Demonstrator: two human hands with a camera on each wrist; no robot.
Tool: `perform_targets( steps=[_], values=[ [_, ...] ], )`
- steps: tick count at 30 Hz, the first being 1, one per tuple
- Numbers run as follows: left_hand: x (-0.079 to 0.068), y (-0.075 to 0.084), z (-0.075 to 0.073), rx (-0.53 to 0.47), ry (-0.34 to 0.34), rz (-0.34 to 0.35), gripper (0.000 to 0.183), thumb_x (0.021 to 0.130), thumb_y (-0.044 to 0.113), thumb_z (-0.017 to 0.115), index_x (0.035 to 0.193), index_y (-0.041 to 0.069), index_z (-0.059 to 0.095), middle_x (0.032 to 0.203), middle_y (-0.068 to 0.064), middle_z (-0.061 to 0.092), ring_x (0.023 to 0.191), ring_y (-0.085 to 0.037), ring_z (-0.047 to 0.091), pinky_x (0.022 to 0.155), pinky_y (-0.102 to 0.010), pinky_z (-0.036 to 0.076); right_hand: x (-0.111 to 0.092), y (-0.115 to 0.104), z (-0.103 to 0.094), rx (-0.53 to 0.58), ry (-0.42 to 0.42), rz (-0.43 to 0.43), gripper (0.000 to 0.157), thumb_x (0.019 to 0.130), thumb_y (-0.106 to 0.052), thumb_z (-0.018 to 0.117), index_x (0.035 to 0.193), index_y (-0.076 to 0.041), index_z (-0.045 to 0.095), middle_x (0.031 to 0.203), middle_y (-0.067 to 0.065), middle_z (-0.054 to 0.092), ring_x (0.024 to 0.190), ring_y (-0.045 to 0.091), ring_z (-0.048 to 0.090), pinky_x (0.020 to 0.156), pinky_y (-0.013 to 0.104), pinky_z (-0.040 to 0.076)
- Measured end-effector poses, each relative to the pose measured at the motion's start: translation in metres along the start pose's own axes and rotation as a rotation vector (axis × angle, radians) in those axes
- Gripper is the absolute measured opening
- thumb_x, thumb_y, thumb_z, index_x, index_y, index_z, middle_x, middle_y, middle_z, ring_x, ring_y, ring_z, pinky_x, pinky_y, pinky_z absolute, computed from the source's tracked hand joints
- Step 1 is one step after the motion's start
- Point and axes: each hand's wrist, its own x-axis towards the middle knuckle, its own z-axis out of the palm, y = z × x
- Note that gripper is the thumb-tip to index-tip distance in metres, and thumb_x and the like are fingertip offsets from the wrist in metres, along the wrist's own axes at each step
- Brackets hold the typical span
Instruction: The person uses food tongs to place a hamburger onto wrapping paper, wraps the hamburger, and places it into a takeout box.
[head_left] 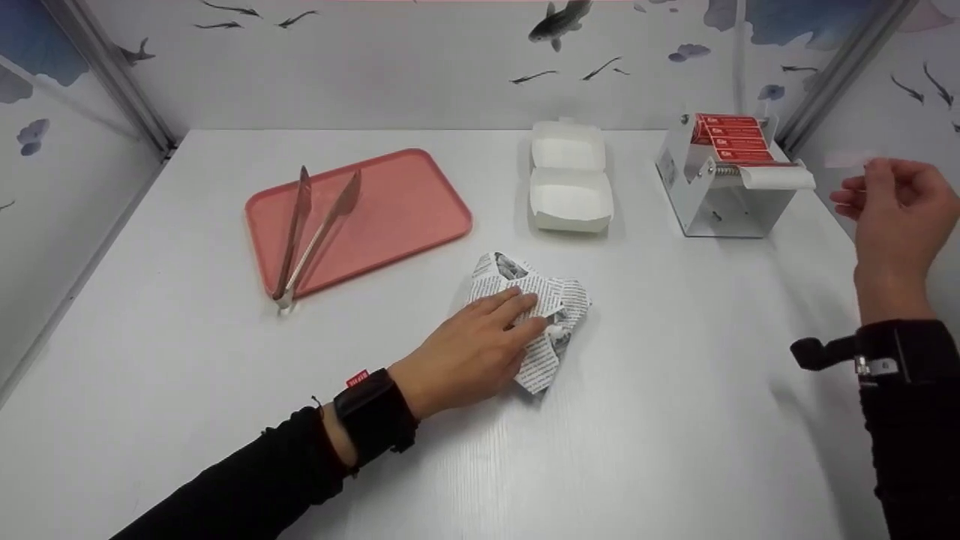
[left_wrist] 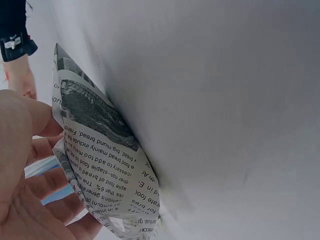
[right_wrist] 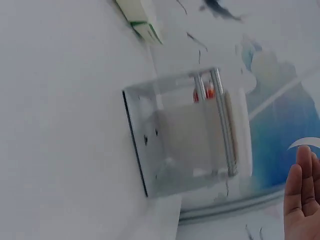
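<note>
A package wrapped in newsprint-patterned paper (head_left: 544,367) lies on the table, its folded corners sticking out. My left hand (head_left: 480,352) holds it from above, fingers across the top folds. In the left wrist view, the thumb (left_wrist: 42,117) touches one side of the paper and the fingers (left_wrist: 52,182) lie on the other. What the paper encloses is hidden. At the far right, my right hand (head_left: 904,217) is raised off the table, pinching a small pale label (head_left: 851,159) at its fingertips. That label (right_wrist: 306,142) shows as a white curved strip in the right wrist view.
A metal label dispenser (head_left: 727,206) with a roll of red labels (head_left: 739,139) stands at the back right. Left of it is an open white clamshell box (head_left: 570,199). Metal tongs (head_left: 319,244) lie across a pink tray (head_left: 405,210). Printed panels (head_left: 375,75) enclose the table.
</note>
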Motion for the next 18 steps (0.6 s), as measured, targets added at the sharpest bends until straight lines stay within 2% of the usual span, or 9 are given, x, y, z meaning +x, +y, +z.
perform_targets(
  steps=[3, 6, 10, 13, 15, 18],
  values=[
    [-0.001, 0.0, 0.002, -0.004, 0.011, -0.004, 0.038, 0.109, 0.014, 0.054, 0.146, 0.014, 0.062, 0.148, -0.015, 0.06, 0.147, -0.033, 0.055, 0.127, -0.042, 0.041, -0.028, -0.013, 0.024, -0.155, -0.093, -0.218, 0.013, 0.107, -0.019, 0.066, 0.112, -0.01, 0.074, 0.091, -0.013, 0.073, 0.079, 0.002, 0.07, 0.077, 0.011, 0.057],
    [-0.003, -0.001, 0.002, 0.018, 0.035, -0.019, 0.036, 0.109, 0.016, 0.055, 0.144, 0.018, 0.064, 0.145, -0.011, 0.062, 0.143, -0.03, 0.057, 0.119, -0.044, 0.048, -0.059, -0.021, 0.046, -0.206, -0.229, -0.397, 0.014, 0.106, -0.011, 0.065, 0.109, -0.001, 0.075, 0.09, -0.016, 0.074, 0.078, -0.001, 0.07, 0.076, 0.01, 0.056],
    [-0.005, -0.002, 0.0, 0.035, 0.033, -0.031, 0.037, 0.108, 0.016, 0.054, 0.143, 0.021, 0.065, 0.148, -0.006, 0.063, 0.139, -0.027, 0.059, 0.105, -0.046, 0.054, -0.098, -0.025, 0.067, -0.229, -0.426, -0.706, 0.011, 0.099, 0.002, 0.07, 0.106, 0.008, 0.076, 0.089, 0.0, 0.078, 0.083, -0.007, 0.067, 0.081, 0.007, 0.053],
    [-0.006, -0.005, -0.002, 0.016, 0.011, -0.01, 0.039, 0.106, 0.012, 0.056, 0.143, 0.02, 0.064, 0.153, -0.007, 0.062, 0.141, -0.026, 0.059, 0.106, -0.046, 0.056, -0.121, -0.024, 0.077, -0.247, -0.578, -0.937, 0.015, 0.092, 0.009, 0.074, 0.106, 0.004, 0.078, 0.091, 0.012, 0.078, 0.086, -0.002, 0.066, 0.084, 0.005, 0.049],
    [-0.007, -0.009, -0.003, -0.01, 0.01, 0.017, 0.039, 0.103, 0.008, 0.059, 0.141, 0.018, 0.065, 0.153, -0.009, 0.062, 0.142, -0.027, 0.06, 0.109, -0.046, 0.056, -0.134, -0.022, 0.082, -0.237, -0.686, -1.024, 0.022, 0.09, 0.012, 0.076, 0.108, 0.0, 0.079, 0.094, 0.012, 0.078, 0.086, 0.005, 0.068, 0.086, 0.005, 0.048],
    [-0.008, -0.016, -0.003, -0.058, 0.028, 0.056, 0.039, 0.1, 0.004, 0.062, 0.136, 0.016, 0.067, 0.15, -0.012, 0.063, 0.14, -0.029, 0.062, 0.111, -0.046, 0.055, -0.148, -0.016, 0.09, -0.226, -0.824, -1.126, 0.021, 0.096, 0.005, 0.075, 0.114, -0.004, 0.079, 0.101, 0.007, 0.079, 0.089, 0.016, 0.074, 0.09, 0.006, 0.051]
  ],
)
